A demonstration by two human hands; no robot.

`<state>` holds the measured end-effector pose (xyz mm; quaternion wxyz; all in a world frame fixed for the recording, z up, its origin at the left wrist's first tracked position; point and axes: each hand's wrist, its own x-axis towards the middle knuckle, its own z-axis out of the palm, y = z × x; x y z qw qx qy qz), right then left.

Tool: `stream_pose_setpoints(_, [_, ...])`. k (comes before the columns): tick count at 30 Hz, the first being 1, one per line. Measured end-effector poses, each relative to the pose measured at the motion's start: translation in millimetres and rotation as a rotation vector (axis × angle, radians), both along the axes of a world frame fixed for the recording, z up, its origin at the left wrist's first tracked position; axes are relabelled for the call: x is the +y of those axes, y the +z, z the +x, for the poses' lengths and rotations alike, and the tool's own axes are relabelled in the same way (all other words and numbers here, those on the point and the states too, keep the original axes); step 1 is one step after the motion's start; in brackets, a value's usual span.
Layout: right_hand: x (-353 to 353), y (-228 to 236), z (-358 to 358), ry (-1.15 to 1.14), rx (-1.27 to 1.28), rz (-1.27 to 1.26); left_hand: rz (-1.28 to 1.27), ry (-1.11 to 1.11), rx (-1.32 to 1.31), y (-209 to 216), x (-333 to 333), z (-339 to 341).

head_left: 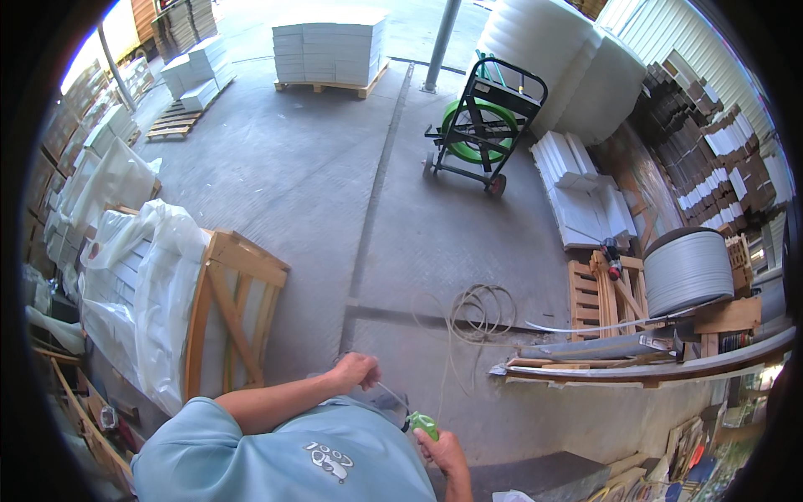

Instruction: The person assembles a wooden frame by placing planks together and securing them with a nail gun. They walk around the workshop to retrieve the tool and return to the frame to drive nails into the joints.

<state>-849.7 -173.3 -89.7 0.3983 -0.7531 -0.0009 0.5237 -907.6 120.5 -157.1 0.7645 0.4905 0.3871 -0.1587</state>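
Observation:
In front of my body, my left hand (358, 371) is closed in a fist on a thin pale strand (391, 393). That strand runs slantwise to a small bright green hand tool (423, 424) with a dark end. My right hand (446, 453) is wrapped round the tool, lower and to the right. Its exact kind cannot be made out at this size. Beyond my hands, loose loops of pale cord (483, 311) lie on the floor, and a length of it trails toward me near the tool. Whether it joins the strand I hold is unclear.
A wooden crate (238, 272) under plastic film stands left. Ahead is a black wheeled cart (485, 125) with a green ring. On the right are a large grey cable reel (687, 272), a wooden pallet (583, 289) and a curved bench edge (644, 371). Stacked white blocks (328, 52) stand far off.

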Motion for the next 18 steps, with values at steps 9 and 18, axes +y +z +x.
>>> stream_pose_setpoints(9, [2.8,-5.7,-3.0,0.039,-0.035,-0.006,0.106,-0.089,-0.026,-3.4,-2.3,-5.0])
stream_pose_setpoints(18, [18.4,27.9,-0.9,0.028,-0.035,-0.006,0.129,-0.122,0.032,2.6,-4.8,-9.0])
